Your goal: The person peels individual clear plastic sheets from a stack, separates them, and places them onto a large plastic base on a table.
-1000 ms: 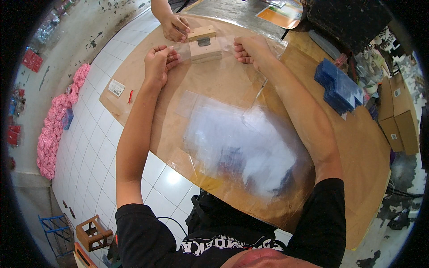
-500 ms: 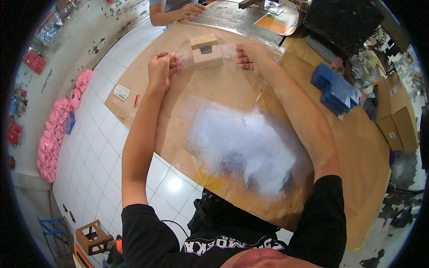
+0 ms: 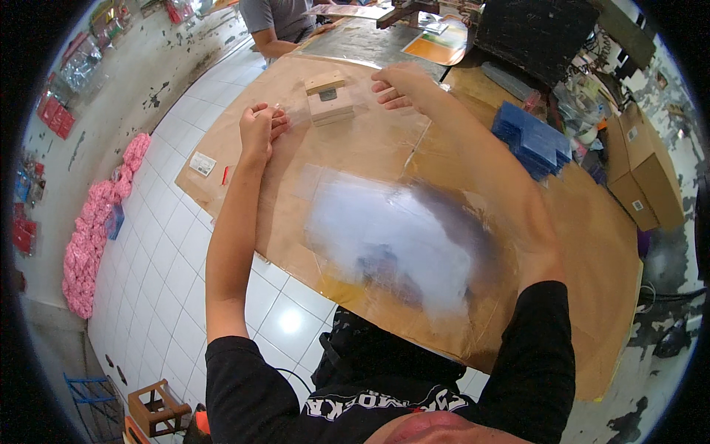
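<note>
Toward the far side of the brown-covered table sits a pale wooden block, with a dark piece in its middle gap. Clear plastic film shows on both sides of it. My left hand is left of the block, thumb and fingers pinched at the film's edge. On the other side, my right hand has its fingers stretched and apart, close to the film's right end and seemingly not gripping it. Nearer to me lies a loose pile of clear plastic sheets, hazy with reflections.
Blue plastic pieces are stacked at the table's right, near an open cardboard box. A white label card and a small red item lie by the left edge. Another person is beyond the far edge.
My right hand's fingers have spread and come slightly off the film's right end. My left hand has dropped slightly. The view has shifted, and the other person shows more.
</note>
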The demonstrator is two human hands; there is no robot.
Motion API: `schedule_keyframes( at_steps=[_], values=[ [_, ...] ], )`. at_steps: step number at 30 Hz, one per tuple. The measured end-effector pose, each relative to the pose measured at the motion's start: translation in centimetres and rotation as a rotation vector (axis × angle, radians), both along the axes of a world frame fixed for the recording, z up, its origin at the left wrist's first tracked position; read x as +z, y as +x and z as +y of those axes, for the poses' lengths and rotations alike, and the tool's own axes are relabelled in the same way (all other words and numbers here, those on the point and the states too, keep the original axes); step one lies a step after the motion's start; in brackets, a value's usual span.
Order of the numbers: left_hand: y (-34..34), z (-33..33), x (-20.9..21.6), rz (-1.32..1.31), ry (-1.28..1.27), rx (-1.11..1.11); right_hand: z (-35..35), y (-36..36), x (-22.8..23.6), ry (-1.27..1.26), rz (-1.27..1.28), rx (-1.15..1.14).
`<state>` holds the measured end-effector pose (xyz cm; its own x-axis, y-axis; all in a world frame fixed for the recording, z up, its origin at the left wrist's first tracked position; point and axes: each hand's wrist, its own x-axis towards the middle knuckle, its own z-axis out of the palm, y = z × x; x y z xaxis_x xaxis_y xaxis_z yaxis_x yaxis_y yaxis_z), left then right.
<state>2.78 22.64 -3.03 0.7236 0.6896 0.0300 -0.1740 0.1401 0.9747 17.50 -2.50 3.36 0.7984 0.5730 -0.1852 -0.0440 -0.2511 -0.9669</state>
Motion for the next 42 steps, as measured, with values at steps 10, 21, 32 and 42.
schedule_keyframes(
  at_steps=[10, 21, 32, 42],
  values=[
    [0.0, -0.1, -0.4, -0.010, 0.116, -0.059, 0.7, 0.9, -4.8, 0.067, -0.038, -0.186],
    [-0.1, -0.4, -0.3, -0.027, 0.087, -0.071, 1.1, 0.9, -4.6, 0.047, 0.011, -0.136],
    [0.0, -0.2, -0.3, -0.030, 0.081, -0.078, 1.5, 1.7, -4.0, -0.052, 0.029, -0.059],
    [-0.1, 0.0, -0.6, -0.065, 0.095, -0.086, 1.6, 1.6, -4.2, 0.000, 0.000, -0.114]
  ],
)
